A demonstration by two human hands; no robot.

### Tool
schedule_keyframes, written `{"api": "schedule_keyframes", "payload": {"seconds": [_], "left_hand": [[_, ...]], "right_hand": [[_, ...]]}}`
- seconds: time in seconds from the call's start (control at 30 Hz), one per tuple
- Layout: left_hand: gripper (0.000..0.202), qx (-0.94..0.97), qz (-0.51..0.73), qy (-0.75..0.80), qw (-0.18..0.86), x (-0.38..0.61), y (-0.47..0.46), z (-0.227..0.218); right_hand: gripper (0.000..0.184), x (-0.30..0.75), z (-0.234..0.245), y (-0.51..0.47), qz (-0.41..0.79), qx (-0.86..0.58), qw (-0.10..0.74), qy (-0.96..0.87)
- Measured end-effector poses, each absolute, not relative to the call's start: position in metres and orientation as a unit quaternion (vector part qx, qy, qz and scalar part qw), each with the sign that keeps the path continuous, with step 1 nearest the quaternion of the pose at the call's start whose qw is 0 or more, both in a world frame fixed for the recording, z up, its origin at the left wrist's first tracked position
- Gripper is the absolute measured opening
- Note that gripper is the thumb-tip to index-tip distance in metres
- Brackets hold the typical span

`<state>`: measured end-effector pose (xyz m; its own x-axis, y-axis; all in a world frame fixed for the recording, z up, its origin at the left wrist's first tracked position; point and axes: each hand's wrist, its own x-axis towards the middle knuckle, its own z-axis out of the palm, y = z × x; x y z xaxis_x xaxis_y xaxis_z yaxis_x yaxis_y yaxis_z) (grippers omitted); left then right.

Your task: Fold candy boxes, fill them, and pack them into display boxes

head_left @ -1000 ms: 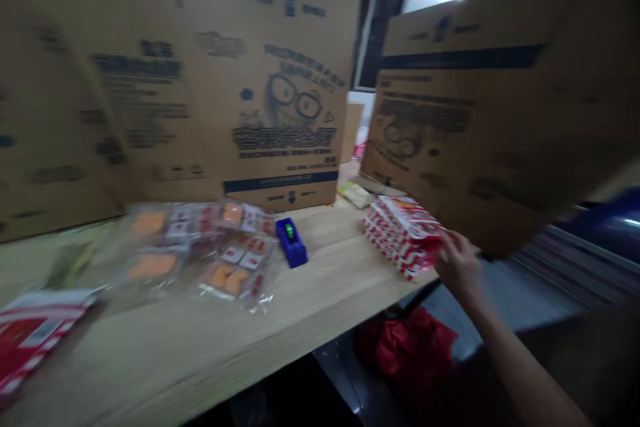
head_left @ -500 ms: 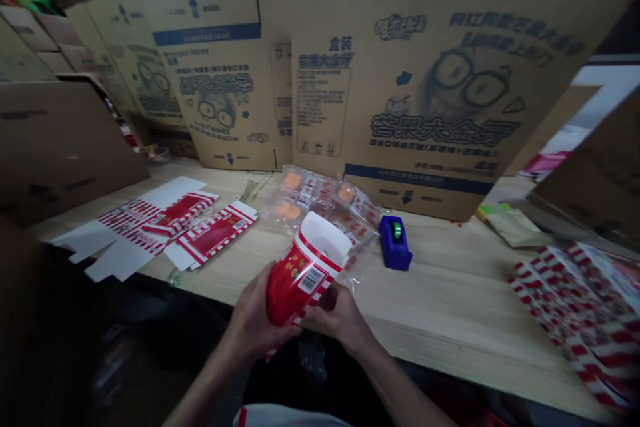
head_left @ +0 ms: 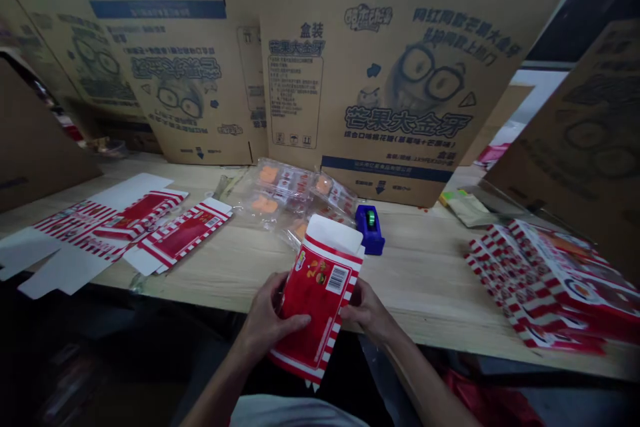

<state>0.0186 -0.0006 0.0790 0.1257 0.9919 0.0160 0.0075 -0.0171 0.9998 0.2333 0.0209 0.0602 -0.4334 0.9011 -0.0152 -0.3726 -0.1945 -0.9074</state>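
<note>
Both hands hold a red and white striped carton [head_left: 320, 300] at the near edge of the wooden table [head_left: 425, 280]. My left hand [head_left: 267, 320] grips its left side with the thumb across the red face. My right hand [head_left: 367, 310] holds the right edge, fingers curled behind it. The carton's white top flap stands up, and a barcode shows near the top right. Just beyond it lie clear packets with orange pieces [head_left: 295, 197] and a small blue tape dispenser [head_left: 370, 228].
Flat unfolded striped cartons [head_left: 125, 223] lie on the table at the left. A stack of flat striped cartons [head_left: 545, 280] sits at the right. Large printed cardboard boxes [head_left: 380, 80] stand along the back of the table. A red bag [head_left: 480, 400] is below the table's edge.
One second ago my right hand reached to the stack at the right. Since then the view swung left, and both hands now hold one carton, which looks flatter than half a second ago.
</note>
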Motion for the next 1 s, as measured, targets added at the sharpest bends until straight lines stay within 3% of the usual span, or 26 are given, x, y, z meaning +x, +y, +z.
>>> {"api": "schedule_keyframes", "payload": {"seconds": [0.27, 0.33, 0.43, 0.5, 0.63, 1.0], "left_hand": [[0.04, 0.478, 0.464, 0.463, 0.585, 0.018, -0.008, 0.075], [0.038, 0.459, 0.472, 0.477, 0.583, 0.016, -0.007, 0.074], [0.04, 0.408, 0.481, 0.476, 0.613, 0.016, -0.007, 0.071], [0.042, 0.373, 0.486, 0.472, 0.634, 0.017, -0.007, 0.065], [0.042, 0.351, 0.499, 0.502, 0.613, 0.021, -0.008, 0.047], [0.041, 0.291, 0.511, 0.482, 0.65, 0.031, -0.007, 0.041]], "right_hand": [[0.053, 0.229, 0.058, 0.019, 0.68, -0.305, 0.441, -0.499], [0.06, 0.228, 0.056, 0.019, 0.658, -0.323, 0.457, -0.503], [0.076, 0.227, 0.057, 0.019, 0.585, -0.355, 0.549, -0.48], [0.067, 0.226, 0.063, 0.019, 0.602, -0.355, 0.545, -0.463], [0.04, 0.223, 0.078, 0.016, 0.688, -0.342, 0.454, -0.452], [0.021, 0.203, 0.067, 0.021, 0.577, -0.4, 0.546, -0.457]]}}
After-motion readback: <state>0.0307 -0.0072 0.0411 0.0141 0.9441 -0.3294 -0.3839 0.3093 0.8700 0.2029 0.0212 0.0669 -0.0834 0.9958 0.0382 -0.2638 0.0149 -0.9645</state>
